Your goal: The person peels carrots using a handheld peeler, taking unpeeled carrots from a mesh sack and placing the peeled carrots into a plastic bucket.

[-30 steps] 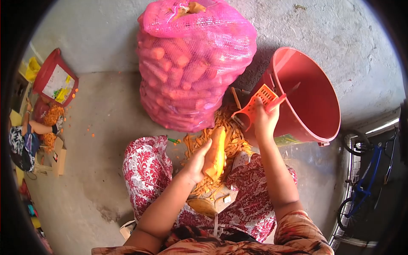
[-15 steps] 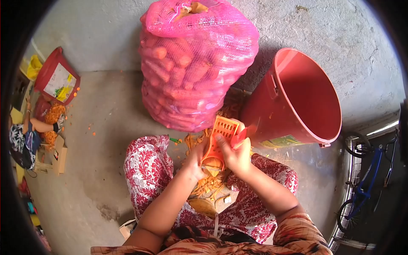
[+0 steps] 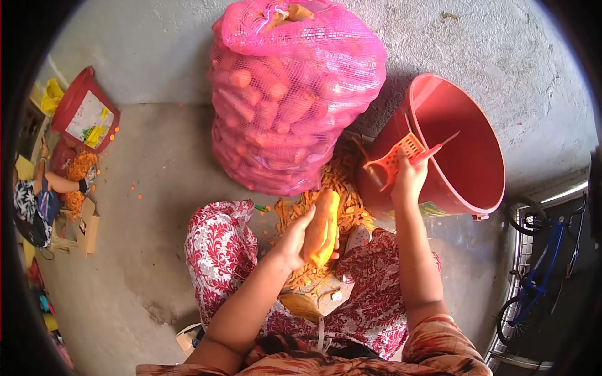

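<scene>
Left hand (image 3: 293, 243) grips a thick orange carrot (image 3: 322, 230), thumb along one side, fingertips showing on the other; fingers closed around it. Carrot stands roughly lengthwise in view, held above a pile of orange peelings (image 3: 348, 195), between the knees. Surface looks bright and peeled, with long flat facets.

Right hand (image 3: 410, 177) is raised, apart from the carrot, beside the red bucket (image 3: 380, 199). Fingers closed on an orange peeler (image 3: 406, 148) with a slotted panel, plus a knife (image 3: 429, 154) with a red handle; thin blade points up and right, over the bucket opening. Exact finger placement on the two is hard to tell.

Bucket leans, mouth tipped to the right. Big pink mesh sack (image 3: 285, 113) full of carrots stands left of it, near the wall (image 3: 150, 47). Peelings lie on the floor (image 3: 147, 207) just in front of the sack. Patterned cloth (image 3: 221, 254) covers both legs; a wooden piece (image 3: 301, 306) and a small white item (image 3: 337, 295) sit between them.

Far left: another person (image 3: 32, 210), partly seen, near a red tub (image 3: 94, 119), an orange heap (image 3: 79, 168) and a cardboard box (image 3: 89, 229). Far right: blue bicycle (image 3: 540, 268) near a barred opening.
</scene>
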Motion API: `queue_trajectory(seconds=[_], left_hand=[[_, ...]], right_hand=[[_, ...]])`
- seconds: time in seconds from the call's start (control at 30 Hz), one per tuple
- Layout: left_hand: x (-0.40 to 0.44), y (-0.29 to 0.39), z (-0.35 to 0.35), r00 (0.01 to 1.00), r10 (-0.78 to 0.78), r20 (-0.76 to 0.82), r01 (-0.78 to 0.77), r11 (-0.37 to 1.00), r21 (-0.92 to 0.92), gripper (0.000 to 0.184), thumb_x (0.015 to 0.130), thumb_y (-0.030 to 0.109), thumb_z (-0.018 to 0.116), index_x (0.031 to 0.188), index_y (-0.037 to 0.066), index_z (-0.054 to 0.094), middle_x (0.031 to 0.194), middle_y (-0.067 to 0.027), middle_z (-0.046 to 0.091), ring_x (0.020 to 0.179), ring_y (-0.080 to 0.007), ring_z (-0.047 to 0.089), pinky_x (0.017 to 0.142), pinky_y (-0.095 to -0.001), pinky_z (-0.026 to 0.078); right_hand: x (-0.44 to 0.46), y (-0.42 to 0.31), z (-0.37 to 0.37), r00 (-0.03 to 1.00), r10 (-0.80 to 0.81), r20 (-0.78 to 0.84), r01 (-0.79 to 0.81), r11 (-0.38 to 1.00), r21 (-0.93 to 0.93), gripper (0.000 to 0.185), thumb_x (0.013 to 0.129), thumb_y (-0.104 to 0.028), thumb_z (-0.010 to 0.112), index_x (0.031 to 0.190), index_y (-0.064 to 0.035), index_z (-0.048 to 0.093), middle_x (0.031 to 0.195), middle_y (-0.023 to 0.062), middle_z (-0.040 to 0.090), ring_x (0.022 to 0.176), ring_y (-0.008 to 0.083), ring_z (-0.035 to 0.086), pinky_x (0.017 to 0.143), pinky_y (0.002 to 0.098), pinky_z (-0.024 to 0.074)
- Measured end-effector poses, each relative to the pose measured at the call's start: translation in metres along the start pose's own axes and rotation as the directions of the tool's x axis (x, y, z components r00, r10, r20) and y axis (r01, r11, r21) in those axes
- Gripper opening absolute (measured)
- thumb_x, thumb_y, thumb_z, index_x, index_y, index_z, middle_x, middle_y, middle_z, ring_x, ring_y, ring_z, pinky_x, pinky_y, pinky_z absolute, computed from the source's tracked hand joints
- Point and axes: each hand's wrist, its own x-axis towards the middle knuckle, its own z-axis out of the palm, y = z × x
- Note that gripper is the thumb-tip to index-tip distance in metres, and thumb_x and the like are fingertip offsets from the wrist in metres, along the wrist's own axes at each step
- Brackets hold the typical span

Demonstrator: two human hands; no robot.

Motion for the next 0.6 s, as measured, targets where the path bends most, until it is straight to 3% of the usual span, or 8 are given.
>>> queue_trajectory(seconds=[0.07, 0.17, 0.27, 0.3, 0.4, 0.5, 0.53, 0.6], left_hand=[[0.002, 0.003, 0.0, 0.998, 0.01, 0.062, -0.008, 1.0, -0.026, 0.048, 0.084, 0.049, 0.039, 0.105, 0.006, 0.048, 0.084, -0.0121, 0.058, 0.07, -0.0252, 0.059, 0.06, -0.0419, 0.05], [0.007, 0.005, -0.011, 0.975, 0.06, 0.214, -0.058, 0.998, -0.014, 0.044, 0.086, 0.044, 0.038, 0.109, 0.008, 0.047, 0.089, -0.0108, 0.059, 0.074, -0.022, 0.059, 0.063, -0.037, 0.051], [0.008, 0.003, 0.004, 0.985, 0.171, -0.02, -0.172, 0.983, -0.069, 0.038, 0.087, 0.037, 0.038, 0.106, 0.005, 0.048, 0.089, -0.0091, 0.058, 0.075, -0.0207, 0.059, 0.061, -0.0343, 0.051], [0.004, 0.004, 0.011, 0.986, 0.144, -0.082, -0.151, 0.985, -0.089, 0.033, 0.088, 0.031, 0.039, 0.105, 0.005, 0.049, 0.091, -0.0091, 0.059, 0.075, -0.02, 0.06, 0.063, -0.0337, 0.051], [0.005, 0.004, 0.0, 0.991, 0.076, -0.107, -0.082, 0.995, -0.052, 0.037, 0.09, 0.036, 0.031, 0.108, 0.008, 0.049, 0.093, -0.0075, 0.059, 0.08, -0.0198, 0.059, 0.062, -0.0331, 0.05], [0.006, 0.0, -0.008, 0.999, 0.028, -0.021, -0.029, 0.999, -0.035, 0.038, 0.09, 0.037, 0.031, 0.106, 0.008, 0.05, 0.089, -0.0095, 0.06, 0.074, -0.0213, 0.06, 0.061, -0.0325, 0.05], [0.006, -0.002, -0.011, 1.0, 0.008, 0.014, -0.008, 1.0, -0.002, 0.038, 0.09, 0.037, 0.032, 0.106, 0.008, 0.049, 0.088, -0.0101, 0.06, 0.072, -0.0214, 0.06, 0.06, -0.0325, 0.05], [0.006, -0.004, -0.014, 0.996, -0.034, 0.085, 0.029, 0.997, 0.069, 0.038, 0.09, 0.038, 0.032, 0.105, 0.007, 0.049, 0.085, -0.0115, 0.06, 0.068, -0.0215, 0.06, 0.06, -0.0324, 0.05]], right_hand=[[-0.03, -0.008, 0.009, 0.985, 0.114, 0.129, -0.12, 0.992, 0.042, 0.018, 0.078, -0.004, 0.056, 0.093, -0.0022, 0.046, 0.079, 0.0049, 0.055, 0.06, 0.0107, 0.053, 0.054, 0.0226, 0.0457], [-0.086, -0.043, 0.034, 0.921, 0.155, 0.358, -0.147, 0.988, -0.051, 0.022, 0.079, -0.005, 0.057, 0.098, -0.0023, 0.045, 0.081, 0.0049, 0.055, 0.067, 0.0101, 0.053, 0.06, 0.0237, 0.0455], [-0.11, -0.046, 0.041, 0.866, 0.041, 0.499, -0.016, 0.998, -0.054, 0.026, 0.079, -0.003, 0.056, 0.102, -0.0016, 0.044, 0.085, 0.0057, 0.055, 0.074, 0.0114, 0.053, 0.065, 0.0254, 0.0458], [-0.114, -0.048, 0.042, 0.861, 0.019, 0.508, 0.027, 0.996, -0.085, 0.026, 0.079, -0.002, 0.056, 0.102, -0.001, 0.044, 0.086, 0.006, 0.056, 0.077, 0.0122, 0.054, 0.067, 0.0255, 0.0456], [-0.119, -0.044, 0.038, 0.856, 0.055, 0.515, 0.035, 0.986, -0.164, 0.028, 0.077, -0.002, 0.057, 0.102, -0.001, 0.045, 0.085, 0.0084, 0.056, 0.077, 0.0126, 0.054, 0.068, 0.0272, 0.0457], [-0.113, -0.031, 0.035, 0.898, -0.042, 0.437, 0.145, 0.968, -0.205, 0.028, 0.075, 0.0, 0.055, 0.101, -0.0012, 0.045, 0.082, 0.0082, 0.057, 0.074, 0.0136, 0.055, 0.067, 0.0282, 0.0459], [-0.101, -0.029, 0.034, 0.926, -0.031, 0.376, 0.113, 0.974, -0.196, 0.028, 0.074, 0.002, 0.052, 0.101, -0.0017, 0.045, 0.079, 0.007, 0.056, 0.072, 0.0143, 0.055, 0.067, 0.0286, 0.0458], [-0.063, -0.021, 0.024, 0.968, 0.012, 0.252, 0.047, 0.973, -0.227, 0.025, 0.075, -0.002, 0.056, 0.097, -0.0024, 0.044, 0.074, 0.0063, 0.056, 0.061, 0.0141, 0.054, 0.054, 0.026, 0.0456]])
